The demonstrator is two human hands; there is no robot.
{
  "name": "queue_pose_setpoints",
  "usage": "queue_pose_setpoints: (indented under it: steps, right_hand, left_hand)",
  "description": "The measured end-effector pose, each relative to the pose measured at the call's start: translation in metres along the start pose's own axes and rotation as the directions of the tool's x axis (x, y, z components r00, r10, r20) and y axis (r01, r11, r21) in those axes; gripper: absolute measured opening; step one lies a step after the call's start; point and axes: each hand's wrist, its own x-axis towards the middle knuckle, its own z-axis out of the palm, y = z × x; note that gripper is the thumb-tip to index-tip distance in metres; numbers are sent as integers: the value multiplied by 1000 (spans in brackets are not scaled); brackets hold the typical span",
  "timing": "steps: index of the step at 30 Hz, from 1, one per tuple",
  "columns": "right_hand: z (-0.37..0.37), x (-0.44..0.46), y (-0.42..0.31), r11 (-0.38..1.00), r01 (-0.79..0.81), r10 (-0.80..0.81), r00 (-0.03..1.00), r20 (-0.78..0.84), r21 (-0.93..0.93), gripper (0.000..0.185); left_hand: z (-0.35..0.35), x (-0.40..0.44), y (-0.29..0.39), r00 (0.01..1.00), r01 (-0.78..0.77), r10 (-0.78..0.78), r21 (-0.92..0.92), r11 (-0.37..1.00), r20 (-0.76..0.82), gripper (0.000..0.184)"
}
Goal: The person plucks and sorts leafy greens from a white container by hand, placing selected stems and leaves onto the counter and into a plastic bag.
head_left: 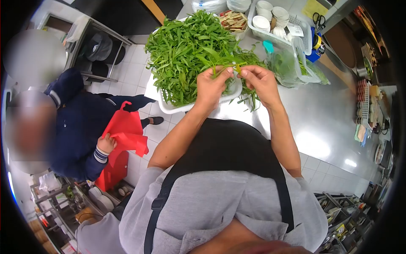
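Leafy green vegetables [186,55] are heaped high in a white plastic basket [171,109] on the steel counter. Over the basket's right part, my left hand [214,84] pinches a green stem. My right hand [261,81] is close beside it, fingertips pinched on the same stem or a piece of it. The fingertips of both hands almost meet. Loose greens [250,99] lie on the counter under and behind my right hand. A clear plastic bag [287,65] with greens inside lies to the right of my right hand.
White cups [264,9] fill a crate at the back, beside a bowl of small packets [233,21]. Black scissors [318,19] stand in a blue holder at back right. At the left, a person in a dark jacket [80,122] holds a red bag [124,127].
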Motion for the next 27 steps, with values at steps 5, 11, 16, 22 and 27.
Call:
queue_pose_setpoints:
  steps: [5, 11, 16, 22, 27]
  right_hand:
    - [-11, 2, 14, 961, 152, -204, 954, -218, -231, 15]
    - [-21, 5, 4, 822, 229, -329, 938, -107, -521, 28]
    - [1, 9, -3, 838, 293, -278, 955, 101, -460, 23]
    - [3, 3, 16, 897, 296, -368, 912, -182, -329, 18]
    - [-14, 5, 26, 926, 197, -120, 963, -242, 322, 26]
  left_hand:
    - [-3, 4, -12, 999, -36, 36, 22, 999, -27, 15]
    - [-9, 3, -8, 1000, -23, 23, 34, 999, 8, 13]
    - [-12, 1, -12, 1000, -14, 12, 71, 997, 26, 8]
    - [-27, -1, -6, 994, -48, 49, 11, 999, -96, 11]
    - [-52, -7, 3, 999, -35, 36, -109, 993, 9, 15]
